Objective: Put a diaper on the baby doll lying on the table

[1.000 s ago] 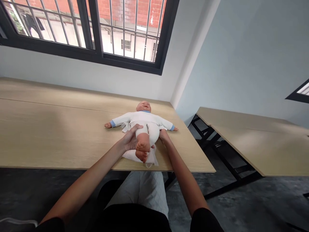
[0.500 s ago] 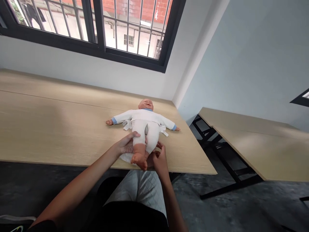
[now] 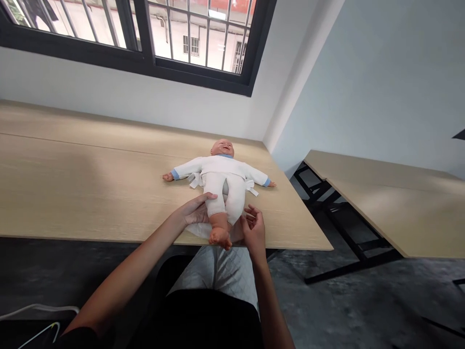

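Note:
A baby doll [image 3: 224, 167] lies on its back on the wooden table [image 3: 109, 194], arms spread and feet toward me. It wears a white top with blue cuffs and collar, white ties at its sides, and white trousers [image 3: 235, 196]. My left hand [image 3: 196, 211] is closed round the doll's leg on the left, thumb on top and fingers underneath. Below the legs lies a thin white cloth [image 3: 198, 229], partly hidden. Beside the other leg, my right hand [image 3: 253, 230] has its fingers curled at the cloth's edge and seems to grip it. One bare foot [image 3: 220, 236] covers the other.
The table's front edge runs just beyond the doll's feet, close to my lap. A barred window [image 3: 199, 43] is in the wall behind. To the right, across a gap, stands a second table [image 3: 399, 203] with black metal legs [image 3: 348, 237].
My right hand has shifted outward, a little away from the doll's leg, and its fingers have loosened. My left hand keeps its hold on the leg. The view has tilted slightly.

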Motion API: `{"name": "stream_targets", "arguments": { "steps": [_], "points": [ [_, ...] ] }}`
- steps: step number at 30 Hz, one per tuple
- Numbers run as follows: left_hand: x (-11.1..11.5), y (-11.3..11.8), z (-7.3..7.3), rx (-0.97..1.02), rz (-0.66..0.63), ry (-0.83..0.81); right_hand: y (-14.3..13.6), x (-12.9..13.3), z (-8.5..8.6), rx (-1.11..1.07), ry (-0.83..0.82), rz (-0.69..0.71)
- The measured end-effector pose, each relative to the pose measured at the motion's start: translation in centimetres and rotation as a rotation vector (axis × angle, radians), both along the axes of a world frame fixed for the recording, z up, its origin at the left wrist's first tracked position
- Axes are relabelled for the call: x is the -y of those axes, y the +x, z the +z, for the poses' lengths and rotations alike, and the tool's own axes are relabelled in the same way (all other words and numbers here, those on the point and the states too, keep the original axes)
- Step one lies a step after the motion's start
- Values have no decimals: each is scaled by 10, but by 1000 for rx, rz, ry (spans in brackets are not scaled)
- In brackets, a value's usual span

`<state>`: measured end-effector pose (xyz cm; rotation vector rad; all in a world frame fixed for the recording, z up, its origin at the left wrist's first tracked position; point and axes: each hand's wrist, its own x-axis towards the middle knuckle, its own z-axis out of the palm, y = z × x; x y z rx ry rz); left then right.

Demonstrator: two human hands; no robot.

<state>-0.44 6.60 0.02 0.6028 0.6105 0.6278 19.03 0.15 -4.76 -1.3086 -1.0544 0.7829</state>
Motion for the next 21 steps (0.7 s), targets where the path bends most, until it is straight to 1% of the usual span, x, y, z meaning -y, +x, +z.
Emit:
{"name": "stream_targets", "arguments": {
  "steps": [2,6,8,11,13,14,15,17,19,21],
  "points": [
    [0,1,-2,-18,-5,-4,-2,3,1,16,6,-22],
    [-1,1,-5,-66,-5,1,-12,8,5,2,-38,90],
    [-1,-1,-6,-77,10,18,-15,9,7,-15,-62,111],
    [-3,-3,-6,-62,23,48,-13,7,10,-115,-94,117],
    [-4,-5,-4,-34,0,36,-6,4,12,-227,-115,105],
    [-5,-6,-3,-19,10,24,0,3,14,-279,-132,88],
    [-6,-6,-2,-8,39,13,6,2,16,-318,-152,67],
    [-8,-8,0,1,138,10,21,0,20,-345,-193,58],
    [-9,-10,1,-29,249,40,36,-2,24,-314,-207,123],
    [-9,-11,3,-89,321,69,51,-4,28,-254,-198,205]
  ]
}}
